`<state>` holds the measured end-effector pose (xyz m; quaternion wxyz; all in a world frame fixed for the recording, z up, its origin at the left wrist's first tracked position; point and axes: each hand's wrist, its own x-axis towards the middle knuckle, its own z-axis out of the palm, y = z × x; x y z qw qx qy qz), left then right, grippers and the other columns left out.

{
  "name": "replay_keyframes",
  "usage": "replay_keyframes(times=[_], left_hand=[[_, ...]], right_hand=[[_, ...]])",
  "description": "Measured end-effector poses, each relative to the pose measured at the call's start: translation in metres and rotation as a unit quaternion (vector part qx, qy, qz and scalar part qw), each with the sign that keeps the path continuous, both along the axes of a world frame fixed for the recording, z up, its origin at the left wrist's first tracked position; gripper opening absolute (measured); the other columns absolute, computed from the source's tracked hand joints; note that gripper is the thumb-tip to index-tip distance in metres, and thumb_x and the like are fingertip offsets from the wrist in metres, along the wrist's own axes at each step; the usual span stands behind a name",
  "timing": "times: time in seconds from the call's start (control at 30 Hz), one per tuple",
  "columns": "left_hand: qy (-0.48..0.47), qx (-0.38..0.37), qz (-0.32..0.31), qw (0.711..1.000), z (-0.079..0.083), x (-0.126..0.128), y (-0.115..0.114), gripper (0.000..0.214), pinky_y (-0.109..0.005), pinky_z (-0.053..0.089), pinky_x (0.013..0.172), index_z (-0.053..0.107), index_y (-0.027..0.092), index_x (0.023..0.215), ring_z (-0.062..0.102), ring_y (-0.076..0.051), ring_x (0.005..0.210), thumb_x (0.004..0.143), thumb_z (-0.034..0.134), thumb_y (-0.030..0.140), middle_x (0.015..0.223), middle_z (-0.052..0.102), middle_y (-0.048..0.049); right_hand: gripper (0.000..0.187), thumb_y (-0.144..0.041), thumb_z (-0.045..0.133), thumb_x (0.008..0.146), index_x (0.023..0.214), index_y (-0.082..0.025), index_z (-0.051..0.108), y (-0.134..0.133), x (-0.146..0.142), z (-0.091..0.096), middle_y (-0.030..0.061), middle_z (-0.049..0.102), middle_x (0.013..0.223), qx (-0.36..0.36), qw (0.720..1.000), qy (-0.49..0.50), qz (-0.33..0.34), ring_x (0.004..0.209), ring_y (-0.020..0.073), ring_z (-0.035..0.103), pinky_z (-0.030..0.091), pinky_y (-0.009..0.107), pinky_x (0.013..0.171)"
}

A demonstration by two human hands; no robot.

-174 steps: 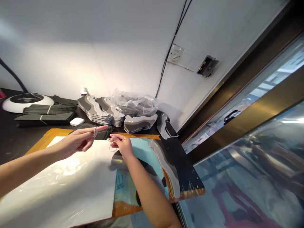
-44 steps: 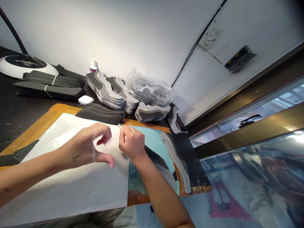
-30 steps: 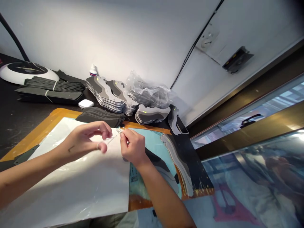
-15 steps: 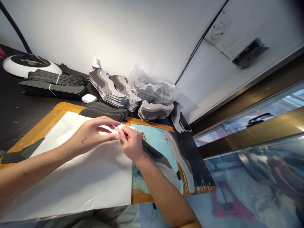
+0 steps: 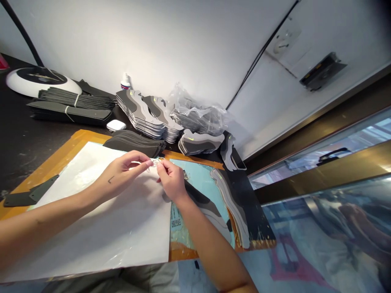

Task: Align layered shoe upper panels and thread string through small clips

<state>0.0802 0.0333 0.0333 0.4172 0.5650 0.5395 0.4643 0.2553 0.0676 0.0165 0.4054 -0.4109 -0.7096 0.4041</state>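
Left hand [image 5: 125, 173]: I reach in from the left of the frame, thumb and forefinger closed toward the thin loop; I can't tell whether they hold it firmly or only touch it.

Right hand [image 5: 172, 181]: My fingertips are clenched in a tight pinch on the loop, with my wrist over the teal mat.

Thin loop [image 5: 156, 162]: It sits between my fingertips, just above where the white sheet meets the teal mat. It's too fine to tell wire from elastic.

Change: My hands have drawn together, and both now work at the one loop, where my left fingers were spread apart earlier.

Near my hands: The white sheet [image 5: 100, 219] lies under my left wrist, and a small metal clip [image 5: 185, 176] sits just beside my right hand. A dark pile [image 5: 134, 143] lies just ahead of my fingers, on the orange board [image 5: 82, 136].

Upper middle: Stacks of grey shoe-shaped cutouts [image 5: 139, 118] stand beside a plastic bag [image 5: 198, 116].

Upper left: Banded dark strips [image 5: 75, 103] lie near a white round device [image 5: 39, 83].
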Motion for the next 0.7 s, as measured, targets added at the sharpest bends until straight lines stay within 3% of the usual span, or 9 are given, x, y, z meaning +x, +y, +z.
replay_keyframes(times=[0.1, 0.17, 0.23, 0.43, 0.6, 0.7], left_hand=[[-0.114, -0.048, -0.002, 0.992, 0.003, -0.001, 0.003, 0.035, -0.025, 0.05, 0.075, 0.073, 0.019, 0.082, 0.061, -0.02, 0.088, 0.075, 0.08, 0.053, 0.089, 0.07, -0.0041], [-0.228, -0.101, -0.035, 0.968, 0.002, -0.001, 0.005, 0.033, -0.025, 0.052, 0.078, 0.074, 0.018, 0.076, 0.061, -0.02, 0.089, 0.069, 0.085, 0.049, 0.086, 0.069, -0.0042], [-0.293, -0.126, -0.048, 0.947, 0.001, -0.001, 0.007, 0.034, -0.024, 0.054, 0.078, 0.074, 0.017, 0.073, 0.06, -0.018, 0.086, 0.065, 0.089, 0.046, 0.083, 0.067, -0.0041], [-0.36, -0.129, -0.059, 0.922, -0.003, -0.003, 0.011, 0.037, -0.017, 0.053, 0.066, 0.076, 0.014, 0.075, 0.057, -0.011, 0.073, 0.06, 0.096, 0.041, 0.079, 0.064, -0.0032], [-0.416, -0.18, -0.099, 0.886, -0.004, -0.008, 0.012, 0.038, -0.015, 0.039, 0.043, 0.08, 0.014, 0.103, 0.032, -0.006, 0.045, 0.073, 0.087, 0.037, 0.047, 0.036, 0.0075], [-0.421, -0.201, -0.136, 0.874, -0.004, -0.013, 0.012, 0.048, -0.018, 0.037, 0.04, 0.073, 0.017, 0.127, 0.026, -0.007, 0.038, 0.08, 0.071, 0.028, 0.041, 0.033, 0.0084]], right_hand=[[0.031, -0.046, 0.054, 0.088, 0.067, -0.022, 0.05, 0.002, -0.001, -0.002, -0.0045, 0.042, 0.064, -0.103, 0.988, 0.087, 0.078, 0.058, 0.0115, 0.045, 0.05, 0.024, 0.053], [0.032, -0.048, 0.056, 0.086, 0.067, -0.022, 0.05, 0.001, -0.002, -0.002, -0.0052, 0.04, 0.063, -0.131, 0.979, 0.118, 0.105, 0.056, 0.0105, 0.041, 0.053, 0.025, 0.054], [0.033, -0.048, 0.057, 0.085, 0.067, -0.022, 0.051, 0.0, -0.003, -0.001, -0.0057, 0.038, 0.062, -0.136, 0.977, 0.125, 0.11, 0.055, 0.0102, 0.039, 0.054, 0.025, 0.054], [0.033, -0.046, 0.058, 0.086, 0.065, -0.022, 0.051, -0.003, -0.005, 0.0, -0.0047, 0.039, 0.063, -0.122, 0.981, 0.115, 0.094, 0.057, 0.0106, 0.041, 0.053, 0.023, 0.052], [0.034, -0.044, 0.063, 0.088, 0.066, -0.022, 0.051, 0.002, -0.003, -0.005, -0.0069, 0.033, 0.061, -0.169, 0.957, 0.193, 0.137, 0.052, 0.0086, 0.029, 0.053, 0.022, 0.052], [0.039, -0.05, 0.065, 0.088, 0.066, -0.022, 0.051, 0.004, -0.002, -0.008, -0.0073, 0.035, 0.061, -0.204, 0.932, 0.234, 0.186, 0.048, 0.0076, 0.023, 0.052, 0.023, 0.05]])
